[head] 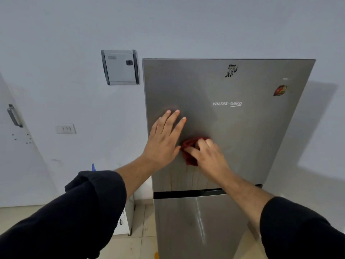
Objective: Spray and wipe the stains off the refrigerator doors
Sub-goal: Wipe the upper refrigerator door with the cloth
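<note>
A steel-grey refrigerator stands in front of me, its upper door (pixel 242 128) above the lower door (pixel 186 230). My left hand (pixel 164 137) lies flat on the upper door's left side, fingers spread, holding nothing. My right hand (pixel 207 156) presses a crumpled red cloth (pixel 189 148) against the same door, just right of the left hand. Thin orange-brown drip stains (pixel 171 181) run down the door below the cloth toward the gap between the doors. A pale streak (pixel 200 219) runs down the lower door. No spray bottle shows clearly.
Two stickers (pixel 231 71) (pixel 280 90) sit on the upper door. On the wall to the left hang a grey electrical box (pixel 120 67) and a switch plate (pixel 65 128). A white door with a handle (pixel 14 115) is at far left. A low white cabinet (pixel 125 219) stands beside the fridge.
</note>
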